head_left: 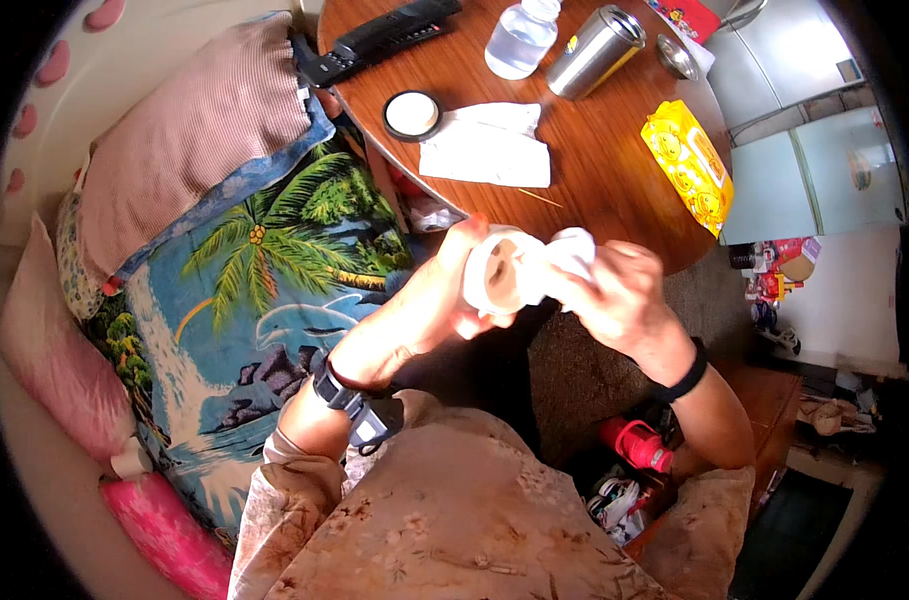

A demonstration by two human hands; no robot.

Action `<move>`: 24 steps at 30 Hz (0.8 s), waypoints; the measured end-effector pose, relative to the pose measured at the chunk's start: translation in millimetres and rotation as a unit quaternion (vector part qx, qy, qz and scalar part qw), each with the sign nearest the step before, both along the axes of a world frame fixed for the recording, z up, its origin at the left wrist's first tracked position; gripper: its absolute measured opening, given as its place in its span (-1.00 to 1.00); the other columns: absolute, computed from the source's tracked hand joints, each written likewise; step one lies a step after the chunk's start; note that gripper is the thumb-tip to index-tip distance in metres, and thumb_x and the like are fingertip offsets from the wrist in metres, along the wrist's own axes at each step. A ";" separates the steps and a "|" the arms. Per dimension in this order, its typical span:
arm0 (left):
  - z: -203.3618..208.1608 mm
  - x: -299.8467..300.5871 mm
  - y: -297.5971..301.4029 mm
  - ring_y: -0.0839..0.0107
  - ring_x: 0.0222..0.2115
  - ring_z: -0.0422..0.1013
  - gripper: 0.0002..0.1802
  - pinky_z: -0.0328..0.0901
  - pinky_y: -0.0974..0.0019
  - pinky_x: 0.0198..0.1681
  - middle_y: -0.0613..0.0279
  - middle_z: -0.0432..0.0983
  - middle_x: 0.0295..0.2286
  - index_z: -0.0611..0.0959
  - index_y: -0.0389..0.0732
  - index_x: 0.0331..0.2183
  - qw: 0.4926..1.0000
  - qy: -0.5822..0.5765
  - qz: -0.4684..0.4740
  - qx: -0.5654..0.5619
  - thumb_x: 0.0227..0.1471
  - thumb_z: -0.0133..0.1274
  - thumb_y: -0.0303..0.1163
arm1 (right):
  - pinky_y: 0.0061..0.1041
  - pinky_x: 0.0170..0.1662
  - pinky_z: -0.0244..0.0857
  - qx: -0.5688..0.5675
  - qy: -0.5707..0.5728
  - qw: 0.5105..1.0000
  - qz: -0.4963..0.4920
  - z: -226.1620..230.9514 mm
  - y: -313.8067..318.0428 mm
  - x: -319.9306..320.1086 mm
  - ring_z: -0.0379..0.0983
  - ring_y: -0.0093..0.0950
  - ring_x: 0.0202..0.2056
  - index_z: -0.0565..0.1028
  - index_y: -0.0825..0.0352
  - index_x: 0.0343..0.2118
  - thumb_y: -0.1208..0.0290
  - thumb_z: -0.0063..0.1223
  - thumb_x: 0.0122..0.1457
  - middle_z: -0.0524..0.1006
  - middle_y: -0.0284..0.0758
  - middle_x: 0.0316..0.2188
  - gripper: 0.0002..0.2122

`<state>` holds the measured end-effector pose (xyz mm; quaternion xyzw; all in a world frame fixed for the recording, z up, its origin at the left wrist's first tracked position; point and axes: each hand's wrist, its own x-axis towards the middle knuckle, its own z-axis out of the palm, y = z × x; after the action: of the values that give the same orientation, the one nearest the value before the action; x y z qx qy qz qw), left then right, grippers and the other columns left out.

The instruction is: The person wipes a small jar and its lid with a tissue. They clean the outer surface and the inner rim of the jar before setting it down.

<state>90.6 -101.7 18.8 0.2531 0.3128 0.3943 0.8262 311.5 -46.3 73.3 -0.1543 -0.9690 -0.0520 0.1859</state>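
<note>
My left hand [437,290] is wrapped round a white round cup-like container [478,275], its mouth turned to the right and a brownish inside showing. A crumpled white tissue [575,246] is pinched in my right hand [623,300], whose fingers reach to the container's rim. Bright light washes out part of both. Just beyond the hands, on the round wooden table [595,150], lies a folded white paper sheet [487,158]. Beside it sit a black-rimmed round lid with a white centre [413,114] and a thin wooden stick [541,197].
Farther back stand a clear bottle of liquid [521,45], a steel tumbler [597,55] and a small metal lid [678,58]. A black phone-like device [380,42] lies left, a yellow wipes pack [689,165] right. A palm-print bedspread [245,290] covers the left; a pink bottle [637,445] lies low right.
</note>
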 end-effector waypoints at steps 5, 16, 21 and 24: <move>-4.1 -1.0 -0.8 0.53 -0.69 0.30 0.03 0.03 0.59 -0.78 0.14 0.50 -0.58 0.59 -0.38 -0.24 0.993 -0.112 -0.017 -0.027 0.05 -0.39 0.52 | -0.61 -0.61 0.20 -0.371 0.398 0.827 -0.143 32.9 -37.4 1.7 0.32 -0.64 -0.64 0.40 0.51 0.07 0.34 -0.10 0.36 0.55 -0.25 -0.43 -0.65; 0.1 0.4 -3.8 0.40 -0.64 0.43 -0.01 0.20 0.50 -0.73 0.06 0.58 -0.35 0.59 -0.38 -0.21 0.985 -0.169 -0.041 -0.002 0.11 -0.42 0.46 | -0.52 -0.74 0.09 -0.766 0.426 0.478 -0.062 29.7 -47.7 13.4 0.11 -0.58 -0.85 0.35 0.44 -0.01 0.17 -0.37 0.44 0.24 -0.46 -0.81 -0.61; 6.7 -1.6 -6.2 0.46 -0.72 0.27 0.02 0.04 0.48 -0.76 0.13 0.48 -0.56 0.57 -0.40 -0.23 0.973 -0.213 -0.087 -0.027 0.10 -0.45 0.48 | -0.59 -0.71 0.05 -0.690 0.354 0.623 -0.105 39.5 -48.1 3.6 0.08 -0.66 -0.82 0.31 0.55 0.11 0.16 -0.21 0.40 0.26 -0.41 -0.80 -0.52; 7.1 -0.7 -6.3 0.50 -0.76 0.21 -0.01 -0.03 0.53 -0.78 0.11 0.44 -0.64 0.58 -0.37 -0.24 0.966 -0.232 -0.104 -0.049 0.13 -0.48 0.45 | -0.60 -0.63 0.21 -0.570 0.276 0.763 -0.134 56.2 -43.8 -7.1 0.34 -0.62 -0.68 0.42 0.53 0.06 0.38 -0.08 0.33 0.57 -0.24 -0.54 -0.65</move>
<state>89.9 -108.0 25.9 0.1452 0.1035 0.3384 0.9239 304.5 -90.2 129.5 -0.3674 -0.6966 0.5301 0.3144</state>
